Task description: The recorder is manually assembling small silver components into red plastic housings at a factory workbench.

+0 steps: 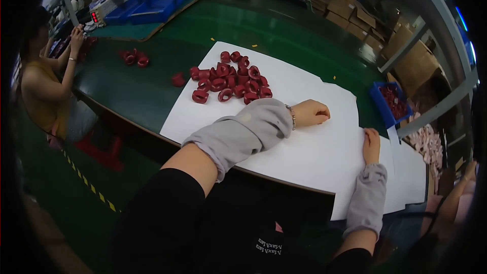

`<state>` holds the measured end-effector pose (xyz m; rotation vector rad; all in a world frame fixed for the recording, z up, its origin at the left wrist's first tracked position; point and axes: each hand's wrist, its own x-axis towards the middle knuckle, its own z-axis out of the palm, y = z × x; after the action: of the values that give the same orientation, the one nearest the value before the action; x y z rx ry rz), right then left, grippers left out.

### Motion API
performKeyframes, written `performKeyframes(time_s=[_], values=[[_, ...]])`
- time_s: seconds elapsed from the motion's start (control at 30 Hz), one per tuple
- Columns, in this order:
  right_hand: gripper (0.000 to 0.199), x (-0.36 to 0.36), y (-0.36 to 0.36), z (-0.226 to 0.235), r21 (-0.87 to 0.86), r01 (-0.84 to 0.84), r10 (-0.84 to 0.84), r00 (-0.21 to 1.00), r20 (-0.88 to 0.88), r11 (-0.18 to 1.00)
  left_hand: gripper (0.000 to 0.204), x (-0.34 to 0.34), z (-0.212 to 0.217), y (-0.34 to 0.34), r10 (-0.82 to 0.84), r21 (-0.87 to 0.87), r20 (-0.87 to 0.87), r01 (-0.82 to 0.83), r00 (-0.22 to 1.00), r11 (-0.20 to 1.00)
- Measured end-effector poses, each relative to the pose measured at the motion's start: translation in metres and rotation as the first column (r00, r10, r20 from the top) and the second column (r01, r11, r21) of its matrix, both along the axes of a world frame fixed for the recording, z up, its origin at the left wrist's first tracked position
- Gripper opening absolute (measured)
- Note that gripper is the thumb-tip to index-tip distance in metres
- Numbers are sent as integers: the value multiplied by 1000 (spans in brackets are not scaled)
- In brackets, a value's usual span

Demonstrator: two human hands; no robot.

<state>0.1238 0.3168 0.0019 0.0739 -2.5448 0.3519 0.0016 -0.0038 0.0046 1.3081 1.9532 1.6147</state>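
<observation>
My left hand (310, 113) rests as a loose fist on a large white paper sheet (304, 157) that covers the green table (152, 96); nothing shows in it. My right hand (371, 144) lies flat on the sheet near its right edge, holding nothing. Both forearms wear grey sleeve covers. A pile of several dark red rings (231, 78) lies on the paper's far left part, just beyond my left forearm.
More red rings (134, 58) and a single one (177, 79) lie on the bare green top. A blue bin with red parts (390, 101) stands at the right. Blue trays (152, 5) sit far back. A co-worker (40, 86) sits at left. Cardboard boxes (355, 10) are stacked behind.
</observation>
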Motion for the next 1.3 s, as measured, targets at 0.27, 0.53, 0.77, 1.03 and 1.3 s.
performKeyframes(time_s=[0.27, 0.53, 0.77, 1.03, 1.3], values=[[31, -28, 41, -24, -58, 164, -169, 980, -101, 985, 52, 83, -3, 12, -12, -184, -726, -178, 688, 967], [34, -45, 13, -13, -61, 169, -179, 957, -229, 984, 61, 96, -1, 6, -141, -387, -720, -225, 680, 894], [32, 12, 35, 33, 60, 784, -694, 579, -428, 618, 47, 79, 1, -1, -149, -358, -581, -87, 800, 930], [56, -5, 67, 2, 29, 824, -801, 540, 259, 566, 39, 80, 2, 9, -112, -261, -553, -45, 825, 964], [28, -32, 15, -8, -462, 126, -77, 989, 122, 878, 23, 70, 1, -2, -26, -52, -333, 9, 943, 999]])
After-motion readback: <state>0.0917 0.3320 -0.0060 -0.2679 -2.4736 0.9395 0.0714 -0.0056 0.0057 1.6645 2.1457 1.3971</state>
